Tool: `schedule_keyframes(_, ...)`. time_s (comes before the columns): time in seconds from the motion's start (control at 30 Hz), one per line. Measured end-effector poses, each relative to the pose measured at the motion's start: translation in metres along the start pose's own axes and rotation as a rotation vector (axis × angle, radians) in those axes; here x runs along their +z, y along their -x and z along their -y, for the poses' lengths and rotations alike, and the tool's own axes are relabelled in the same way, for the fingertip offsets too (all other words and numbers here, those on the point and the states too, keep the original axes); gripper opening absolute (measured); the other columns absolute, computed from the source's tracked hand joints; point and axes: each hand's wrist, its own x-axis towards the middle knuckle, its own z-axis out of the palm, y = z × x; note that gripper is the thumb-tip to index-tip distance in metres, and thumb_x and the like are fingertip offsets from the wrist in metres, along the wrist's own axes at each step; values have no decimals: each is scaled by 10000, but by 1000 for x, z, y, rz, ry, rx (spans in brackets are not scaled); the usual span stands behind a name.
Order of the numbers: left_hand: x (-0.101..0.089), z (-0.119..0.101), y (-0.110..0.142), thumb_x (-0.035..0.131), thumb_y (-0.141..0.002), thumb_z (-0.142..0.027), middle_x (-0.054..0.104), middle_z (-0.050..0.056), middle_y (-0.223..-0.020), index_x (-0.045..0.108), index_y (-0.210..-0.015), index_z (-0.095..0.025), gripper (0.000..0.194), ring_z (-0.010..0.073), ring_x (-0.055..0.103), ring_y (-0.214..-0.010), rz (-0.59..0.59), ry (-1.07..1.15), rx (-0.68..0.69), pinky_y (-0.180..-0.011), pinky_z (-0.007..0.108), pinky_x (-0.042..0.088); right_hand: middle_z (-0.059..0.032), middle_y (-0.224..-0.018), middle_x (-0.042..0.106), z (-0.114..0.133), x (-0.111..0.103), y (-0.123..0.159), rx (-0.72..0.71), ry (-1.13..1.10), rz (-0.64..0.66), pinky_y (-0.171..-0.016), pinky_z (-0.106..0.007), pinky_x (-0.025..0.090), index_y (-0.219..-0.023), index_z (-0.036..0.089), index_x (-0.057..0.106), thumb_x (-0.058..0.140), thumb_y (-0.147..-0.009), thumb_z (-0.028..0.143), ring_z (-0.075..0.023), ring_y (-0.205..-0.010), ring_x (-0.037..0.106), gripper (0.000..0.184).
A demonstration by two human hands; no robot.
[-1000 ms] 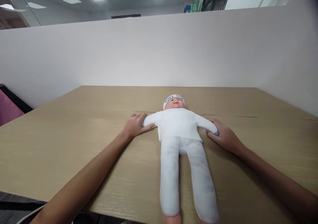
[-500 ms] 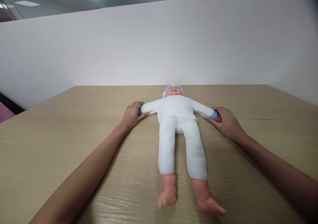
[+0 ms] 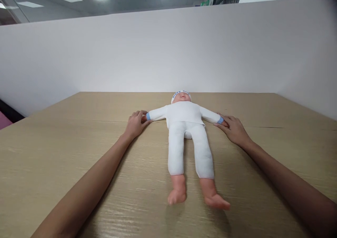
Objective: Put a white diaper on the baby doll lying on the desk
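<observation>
A baby doll (image 3: 185, 112) lies on its back on the wooden table, its head toward the white wall and bare feet toward me. It wears a white long-sleeved top with blue cuffs, white trousers and a white cap with blue lettering. Its arms are stretched out sideways. At the left, my left hand (image 3: 135, 124) is closed around the doll's hand just beyond the cuff. My right hand (image 3: 236, 129) grips the doll's other hand, with part of that hand showing between thumb and fingers. Both my forearms lie low along the doll's sides.
The wooden tabletop (image 3: 65, 153) has a thin seam running across it. A white wall (image 3: 168, 48) rises behind its far edge and along the right. Something pink and black (image 3: 7, 115) shows beyond the left edge.
Both hands and the doll's arms have shifted slightly left. The blue cuff by my left hand shows more. The doll's feet sit higher in the picture, and the view has tilted up a little.
</observation>
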Motion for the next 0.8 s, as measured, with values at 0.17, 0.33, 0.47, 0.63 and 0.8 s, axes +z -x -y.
schedule_keyframes(0.17,1,2,0,710,-992,-542,750,99,-1211,645,-1294,-230,440,318,647,-1111,-12,13,12,-941,422,480,-144,-1406,694,-6,4,-3,18,23,24,-1076,-542,509,-1648,268,522,473,-1054,699,-380,-1229,638,736)
schedule_keyframes(0.33,3,4,0,688,-997,-556,750,102,-1211,640,-1282,-223,441,314,644,-1099,-7,34,32,-943,425,486,-131,-1432,685,-7,6,-5,38,42,45,-1077,-557,513,-1660,275,504,453,-1051,713,-389,-1252,632,752)
schedule_keyframes(0.47,3,5,-2,690,-990,-553,743,109,-1213,638,-1269,-213,442,306,644,-1080,-10,57,49,-944,427,494,-113,-1479,661,-4,6,-5,63,59,46,-1094,-587,501,-1669,308,483,450,-1053,709,-403,-1285,612,736)
schedule_keyframes(0.63,2,4,-1,681,-982,-577,717,127,-1267,638,-1265,-205,469,318,636,-1144,-2,63,51,-971,441,500,-123,-1528,630,3,5,-3,94,76,37,-1119,-605,497,-1670,272,477,482,-1046,599,-410,-1330,595,705)
schedule_keyframes(0.8,-1,-14,17,719,-953,-519,677,150,-1369,611,-1299,-213,475,380,595,-1262,-56,0,-64,-1060,536,461,-194,-1538,601,15,2,8,121,74,-6,-1138,-634,490,-1646,154,478,527,-986,540,-443,-1357,571,766)
